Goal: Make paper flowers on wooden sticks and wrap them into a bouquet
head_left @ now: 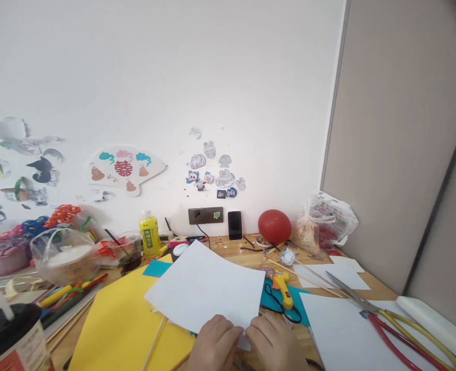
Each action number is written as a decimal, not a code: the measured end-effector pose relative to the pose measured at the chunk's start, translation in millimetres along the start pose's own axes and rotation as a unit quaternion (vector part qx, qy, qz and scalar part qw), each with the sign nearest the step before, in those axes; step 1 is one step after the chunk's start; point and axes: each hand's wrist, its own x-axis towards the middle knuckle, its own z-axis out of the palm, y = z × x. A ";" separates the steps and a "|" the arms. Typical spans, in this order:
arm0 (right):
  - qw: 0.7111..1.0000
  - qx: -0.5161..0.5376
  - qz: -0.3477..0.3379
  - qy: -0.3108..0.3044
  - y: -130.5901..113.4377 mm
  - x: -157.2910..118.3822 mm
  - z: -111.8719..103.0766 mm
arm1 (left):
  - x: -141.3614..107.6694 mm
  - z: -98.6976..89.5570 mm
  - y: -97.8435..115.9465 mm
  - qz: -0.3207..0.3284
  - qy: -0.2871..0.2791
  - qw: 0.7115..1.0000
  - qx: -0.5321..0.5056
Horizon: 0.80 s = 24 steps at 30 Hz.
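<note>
A white sheet of paper (208,286) is raised over the desk, its near edge held between both hands. My left hand (217,342) is closed on that edge, thumb and fingers pinched together. Right beside it, my right hand (272,341) pinches the same edge, the fingertips of the two hands almost touching. Beneath the sheet on the left lies yellow paper (115,314) with a thin stick on it. A yellow glue gun (283,288) rests on blue paper just right of the sheet.
Large scissors (372,309) lie on white paper (339,332) at the right. A red balloon (274,226), a phone (235,225) and a yellow bottle (149,234) stand along the wall. A dark-lidded cup (9,330) is at the near left, beside sticks and coloured rods.
</note>
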 end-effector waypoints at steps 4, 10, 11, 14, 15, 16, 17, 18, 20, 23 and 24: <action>1.000 0.003 -0.001 0.007 0.8 0.6 -0.2 | 0.3 1.4 0.4 -0.041 -0.026 0.997 -0.068; 1.000 0.002 -0.004 0.017 0.3 2.3 -0.4 | -0.5 0.4 0.9 -0.050 -0.031 0.995 -0.085; 1.000 0.002 -0.003 0.017 0.1 2.1 -0.2 | -0.3 0.3 0.8 -0.043 -0.024 0.996 -0.078; 1.000 0.004 0.000 0.007 -0.5 0.3 1.4 | 0.9 0.1 -0.1 -0.024 0.001 0.999 -0.048; 1.000 0.003 0.002 0.004 -0.6 -0.6 2.2 | 1.2 0.1 -0.4 -0.016 0.006 0.999 -0.037; 1.000 0.002 0.003 0.003 -0.7 -1.5 3.0 | 1.5 0.0 -0.7 -0.008 0.009 1.000 -0.027; 1.000 0.002 0.004 0.002 -0.6 -2.4 3.8 | 1.6 -0.1 -0.9 0.001 0.010 1.000 -0.018; 1.000 0.002 0.004 0.001 -0.6 -3.2 4.4 | 1.5 -0.1 -1.0 0.006 0.007 1.000 -0.010; 1.000 0.001 0.002 -0.001 -0.3 -4.5 5.4 | 0.9 0.1 -1.0 0.011 0.001 1.000 -0.001; 1.000 -0.003 -0.002 -0.009 0.2 -5.3 6.0 | -0.4 1.1 -0.8 0.013 -0.001 1.000 0.007; 1.000 -0.006 -0.003 -0.011 0.3 -5.3 6.2 | -0.8 1.4 -0.8 0.016 0.000 1.000 0.011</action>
